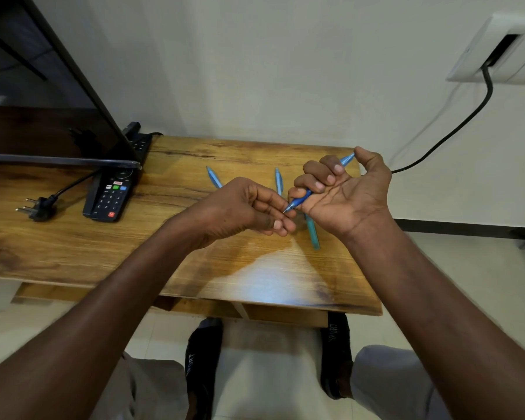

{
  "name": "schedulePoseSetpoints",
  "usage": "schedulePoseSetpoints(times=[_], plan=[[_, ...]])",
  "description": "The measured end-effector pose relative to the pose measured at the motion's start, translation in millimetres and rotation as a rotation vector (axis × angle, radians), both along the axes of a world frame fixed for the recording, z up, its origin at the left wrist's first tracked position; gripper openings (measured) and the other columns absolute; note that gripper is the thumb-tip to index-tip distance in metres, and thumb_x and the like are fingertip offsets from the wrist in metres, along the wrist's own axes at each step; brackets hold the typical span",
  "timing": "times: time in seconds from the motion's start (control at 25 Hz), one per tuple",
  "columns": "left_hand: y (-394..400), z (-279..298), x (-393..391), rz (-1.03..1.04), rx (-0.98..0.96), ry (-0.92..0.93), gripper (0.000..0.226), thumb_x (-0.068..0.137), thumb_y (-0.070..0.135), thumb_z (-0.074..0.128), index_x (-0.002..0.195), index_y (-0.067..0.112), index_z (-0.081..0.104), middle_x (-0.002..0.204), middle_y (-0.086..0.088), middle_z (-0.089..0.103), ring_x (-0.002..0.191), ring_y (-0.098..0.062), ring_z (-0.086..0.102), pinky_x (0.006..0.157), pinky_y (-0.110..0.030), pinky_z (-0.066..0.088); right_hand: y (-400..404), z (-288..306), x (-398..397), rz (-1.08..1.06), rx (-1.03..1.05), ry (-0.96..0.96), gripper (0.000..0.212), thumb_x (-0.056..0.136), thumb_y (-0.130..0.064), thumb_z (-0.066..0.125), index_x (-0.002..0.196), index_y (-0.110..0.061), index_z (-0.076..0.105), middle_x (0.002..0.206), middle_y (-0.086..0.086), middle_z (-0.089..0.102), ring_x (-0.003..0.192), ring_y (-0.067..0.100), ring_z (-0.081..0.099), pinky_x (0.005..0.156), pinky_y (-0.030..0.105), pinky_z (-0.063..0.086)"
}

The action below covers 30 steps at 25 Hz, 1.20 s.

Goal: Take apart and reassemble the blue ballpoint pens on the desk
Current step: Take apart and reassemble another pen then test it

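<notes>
Wooden desk (73,244) spans mid-frame against a plain off-white wall (255,56); dark screen (43,101) upper left, white wall socket plate (503,47) with black cable (467,116) upper right, pale tiled floor (482,283) lower right.

desk (73,247): wood with a visible grain and dark knots, smooth, with a glossy sheen near its front edge
pens (312,230): translucent blue plastic, smooth and shiny
held pen (300,201): darker blue grip, pointed metal-looking tip
remote (109,198): black matt plastic, coloured buttons
screen (43,86): glossy black, reflective
plug (38,207): black plastic, bright metal pins
floor (270,344): pale smooth tiles
</notes>
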<state>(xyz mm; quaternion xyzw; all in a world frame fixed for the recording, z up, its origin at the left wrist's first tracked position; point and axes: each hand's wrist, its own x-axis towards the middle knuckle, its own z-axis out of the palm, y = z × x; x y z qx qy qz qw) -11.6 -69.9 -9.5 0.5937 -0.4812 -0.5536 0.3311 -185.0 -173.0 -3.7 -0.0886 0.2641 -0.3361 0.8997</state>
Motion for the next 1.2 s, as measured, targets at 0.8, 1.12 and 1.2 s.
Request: schedulePoseSetpoints(times=[0.8,1.12,1.2], plan=[[1,2,-1,0.004,0.003,0.035,0.029,0.09,-0.007,0.072,0.118,0.0,0.075,0.108,-0.016,0.081,0.107,-0.032,0.077,0.093,-0.032,0.062,-1,0,-1,0.015,0.024,-0.012,0.049,0.093,-0.057,0.043,0.063,-0.018,0.04,0.067,-0.003,0.026,0.059,0.016,0.027,0.065,0.033,0.032],[1,1,-2,-0.012,0.014,0.024,0.032,0.091,-0.005,0.073,0.121,0.002,0.074,0.109,-0.014,0.081,0.105,-0.026,0.078,0.096,-0.034,0.061,0,6,0,0.039,-0.094,0.046,0.05,0.092,-0.06,0.044,0.065,-0.019,0.042,0.068,-0.003,0.026,0.059,0.016,0.026,0.065,0.033,0.031],[1,1,-5,-0.009,0.019,0.024,0.035,0.091,-0.007,0.073,0.125,0.002,0.071,0.109,-0.015,0.081,0.102,-0.024,0.078,0.091,-0.028,0.061,3,11,3,0.054,-0.237,0.129,0.05,0.094,-0.06,0.044,0.064,-0.019,0.04,0.065,-0.003,0.026,0.057,0.017,0.024,0.062,0.033,0.03]])
